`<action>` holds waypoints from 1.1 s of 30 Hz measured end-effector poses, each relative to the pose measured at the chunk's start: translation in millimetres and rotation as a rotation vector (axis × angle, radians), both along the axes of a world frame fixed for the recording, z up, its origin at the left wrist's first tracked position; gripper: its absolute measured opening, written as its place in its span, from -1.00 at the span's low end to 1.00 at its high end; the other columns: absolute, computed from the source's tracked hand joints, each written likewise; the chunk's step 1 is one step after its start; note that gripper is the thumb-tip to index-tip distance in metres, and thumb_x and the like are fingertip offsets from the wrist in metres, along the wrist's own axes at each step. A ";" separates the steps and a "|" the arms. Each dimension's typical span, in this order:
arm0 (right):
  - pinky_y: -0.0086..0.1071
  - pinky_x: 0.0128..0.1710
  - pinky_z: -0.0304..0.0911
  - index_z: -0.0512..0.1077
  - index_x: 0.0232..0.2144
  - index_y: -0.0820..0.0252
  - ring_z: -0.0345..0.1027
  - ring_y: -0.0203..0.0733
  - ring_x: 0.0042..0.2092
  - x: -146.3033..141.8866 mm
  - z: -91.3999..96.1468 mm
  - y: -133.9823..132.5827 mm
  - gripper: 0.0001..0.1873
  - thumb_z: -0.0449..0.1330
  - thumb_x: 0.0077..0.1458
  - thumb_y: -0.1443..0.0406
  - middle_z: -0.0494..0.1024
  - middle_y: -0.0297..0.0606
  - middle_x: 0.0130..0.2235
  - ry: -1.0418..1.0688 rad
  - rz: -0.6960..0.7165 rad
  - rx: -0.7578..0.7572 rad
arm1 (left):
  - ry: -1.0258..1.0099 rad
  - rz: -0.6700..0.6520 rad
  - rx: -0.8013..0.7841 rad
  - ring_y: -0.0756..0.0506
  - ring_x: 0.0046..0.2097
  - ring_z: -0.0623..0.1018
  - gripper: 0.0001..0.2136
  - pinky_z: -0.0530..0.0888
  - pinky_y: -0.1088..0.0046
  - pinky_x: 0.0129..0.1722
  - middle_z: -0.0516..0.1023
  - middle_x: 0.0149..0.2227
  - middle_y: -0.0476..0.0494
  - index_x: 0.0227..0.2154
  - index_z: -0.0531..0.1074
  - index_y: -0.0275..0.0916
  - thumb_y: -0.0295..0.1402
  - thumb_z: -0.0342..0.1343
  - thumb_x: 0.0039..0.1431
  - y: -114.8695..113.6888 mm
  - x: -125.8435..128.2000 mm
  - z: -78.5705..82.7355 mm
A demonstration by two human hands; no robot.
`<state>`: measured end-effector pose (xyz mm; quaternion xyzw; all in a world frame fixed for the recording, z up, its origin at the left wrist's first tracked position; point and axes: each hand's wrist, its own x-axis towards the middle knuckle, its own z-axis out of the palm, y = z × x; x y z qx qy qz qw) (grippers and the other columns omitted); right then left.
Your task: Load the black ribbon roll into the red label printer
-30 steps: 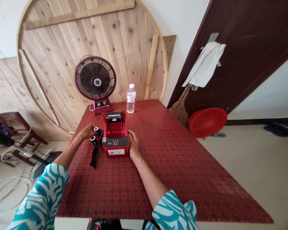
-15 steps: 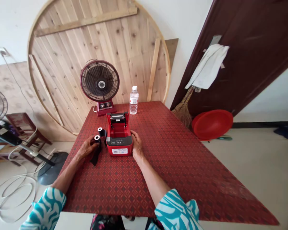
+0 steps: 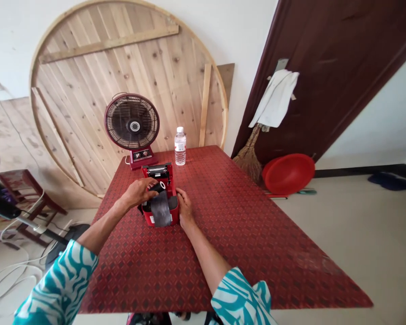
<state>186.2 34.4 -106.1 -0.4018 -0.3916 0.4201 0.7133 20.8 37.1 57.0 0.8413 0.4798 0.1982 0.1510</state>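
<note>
In the head view a small red and black printer (image 3: 175, 216) stands on the table with its lid raised. My left hand (image 3: 139, 191) is closed on a black ribbon roll (image 3: 159, 187) with a white core, holding it over the open printer. From the roll a loose dark strip of ribbon (image 3: 161, 211) hangs across the printer's front and covers most of its label. My right hand (image 3: 186, 208) grips the printer's right side. The second ribbon roll is hidden from view; a bit of dark material shows at the printer's left edge.
The table has a red patterned cover (image 3: 223, 253). Behind the printer stand a maroon fan (image 3: 134, 126) and a water bottle (image 3: 180, 149). A large round wooden board (image 3: 189, 90) leans on the wall. To the right are a broom (image 3: 249, 158) and a red basin (image 3: 287, 174).
My left hand has lifted a ribbon roll from beside the printer and carried it right, over the open printer. The ribbon now drapes over the front. My right hand stays on the printer's side.
</note>
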 end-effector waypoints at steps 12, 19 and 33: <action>-0.24 0.04 0.23 0.51 -0.18 0.05 0.37 -0.14 0.00 -1.4 0.4 -0.2 -0.69 0.09 0.05 0.15 0.58 -0.32 -0.11 0.011 -0.021 -0.033 | 0.587 -0.173 -0.121 -0.22 -0.03 0.55 -0.75 0.39 0.38 -0.08 0.64 -0.14 -0.12 -0.24 0.59 -0.09 -0.44 0.16 0.00 41.7 34.2 -13.5; -0.14 0.13 0.18 0.45 -0.10 0.06 0.35 -0.11 0.05 7.6 23.8 11.4 -0.60 0.08 0.05 0.07 0.54 -0.28 -0.02 0.058 -0.025 -0.096 | -0.034 -0.205 -0.134 -0.10 -0.10 0.57 -0.72 0.45 0.42 -0.07 0.61 -0.10 -0.12 -0.13 0.54 -0.20 -0.25 0.03 0.19 0.6 -1.2 -13.2; -0.18 0.17 0.12 0.45 -0.15 0.07 0.34 -0.16 0.03 15.9 96.0 -11.9 -0.63 -0.04 0.21 0.06 0.54 -0.27 -0.10 -0.307 -0.050 0.235 | 0.059 -0.079 0.518 -0.23 -0.02 0.41 -0.80 0.35 0.16 -0.05 0.49 -0.03 -0.25 -0.16 0.52 -0.17 -0.30 0.07 0.21 -57.1 -1.2 -30.2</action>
